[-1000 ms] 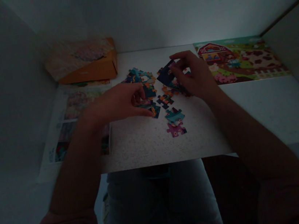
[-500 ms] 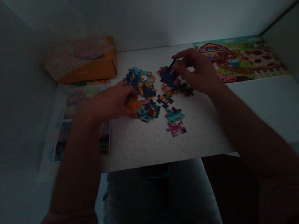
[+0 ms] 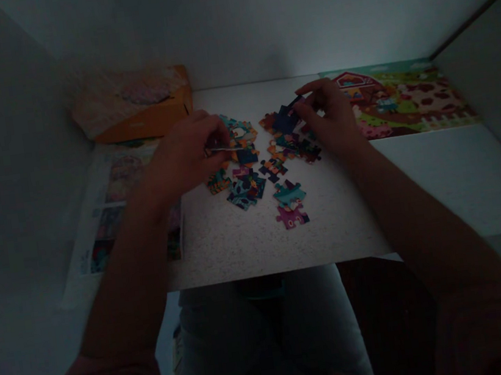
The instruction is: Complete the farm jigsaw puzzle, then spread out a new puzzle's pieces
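My left hand (image 3: 197, 151) pinches a puzzle piece (image 3: 226, 149), seen nearly edge-on, above the left pile of pieces (image 3: 243, 132). Between the fingertips of my right hand (image 3: 326, 113) is a dark blue puzzle piece (image 3: 286, 119), over the right pile (image 3: 288, 144). Several pieces (image 3: 247, 189) with teal and orange prints lie just below my left hand. A small orange and blue piece (image 3: 274, 170) rests between the piles. Nearer the front edge are a teal piece (image 3: 289, 193) and a pink piece (image 3: 291, 216), touching each other.
An orange box (image 3: 144, 118) with clear plastic on it stands at the back left. Printed picture sheets (image 3: 111, 230) lie under my left forearm. A farm picture (image 3: 405, 99) with a barn and cow lies at the back right, against the wall.
My left hand has moved up and away from the lower left pieces and now holds a piece, uncovering a green and orange one. My right hand has shifted only slightly, still holding its dark piece.
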The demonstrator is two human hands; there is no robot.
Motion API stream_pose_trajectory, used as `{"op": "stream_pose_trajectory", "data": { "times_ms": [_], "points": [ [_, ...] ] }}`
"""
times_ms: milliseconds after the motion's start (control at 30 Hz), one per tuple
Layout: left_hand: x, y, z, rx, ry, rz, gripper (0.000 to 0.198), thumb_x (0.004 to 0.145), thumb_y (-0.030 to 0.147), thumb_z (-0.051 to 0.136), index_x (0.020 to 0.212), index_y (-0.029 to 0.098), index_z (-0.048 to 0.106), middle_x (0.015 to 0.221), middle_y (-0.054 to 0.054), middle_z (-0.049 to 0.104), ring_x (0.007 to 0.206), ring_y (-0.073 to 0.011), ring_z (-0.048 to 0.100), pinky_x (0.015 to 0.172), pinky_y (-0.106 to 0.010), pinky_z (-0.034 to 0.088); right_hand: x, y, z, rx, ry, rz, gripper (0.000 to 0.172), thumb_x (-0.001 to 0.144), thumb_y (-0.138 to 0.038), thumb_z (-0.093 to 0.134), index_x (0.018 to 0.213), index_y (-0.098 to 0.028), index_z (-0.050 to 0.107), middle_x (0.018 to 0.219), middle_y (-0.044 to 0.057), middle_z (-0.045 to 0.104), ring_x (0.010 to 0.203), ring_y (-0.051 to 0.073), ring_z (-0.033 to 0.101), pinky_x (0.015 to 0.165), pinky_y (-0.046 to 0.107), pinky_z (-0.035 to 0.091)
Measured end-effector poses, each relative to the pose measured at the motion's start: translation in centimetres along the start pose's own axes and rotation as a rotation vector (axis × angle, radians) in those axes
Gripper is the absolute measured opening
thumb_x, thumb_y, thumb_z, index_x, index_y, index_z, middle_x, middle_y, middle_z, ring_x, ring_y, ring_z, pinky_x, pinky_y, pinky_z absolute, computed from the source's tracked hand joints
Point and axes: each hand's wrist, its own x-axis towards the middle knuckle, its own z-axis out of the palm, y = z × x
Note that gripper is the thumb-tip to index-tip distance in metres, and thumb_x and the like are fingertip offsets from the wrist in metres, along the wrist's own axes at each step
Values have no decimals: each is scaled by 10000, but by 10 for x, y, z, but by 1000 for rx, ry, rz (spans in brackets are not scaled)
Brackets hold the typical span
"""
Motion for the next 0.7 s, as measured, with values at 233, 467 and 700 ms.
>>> {"op": "stream_pose_trajectory", "data": {
  "times_ms": [233,467,700],
  "points": [
    [10,-16,21,21,27,62,121,1043,300,813,1143,331,752,1293,-114,826,1213,-387,770,1104,-565,651,2,7,10,69,31,43,632,1148,-895,770,1502,-373,803,1041,72,797,1021,366,830,962,581,736],
    [15,-25,47,-9,106,120,344,1001,454,1025,1104,291,740,1242,-88,787,1224,-362,796,1100,-505,664,2,-6,13,165,-8,33,471,1112,-752,923,1387,-379,841,971,35,747,960,309,804,928,500,753],
    [15,-14,58,-60,88,197,338,1046,434,1008,1243,295,772,1375,-100,816,1326,-375,804,1174,-532,657,-1,-21,11,285,-135,68,455,1009,-737,1029,1173,-358,836,961,13,833,883,272,824,800,419,733]
  ]
}}
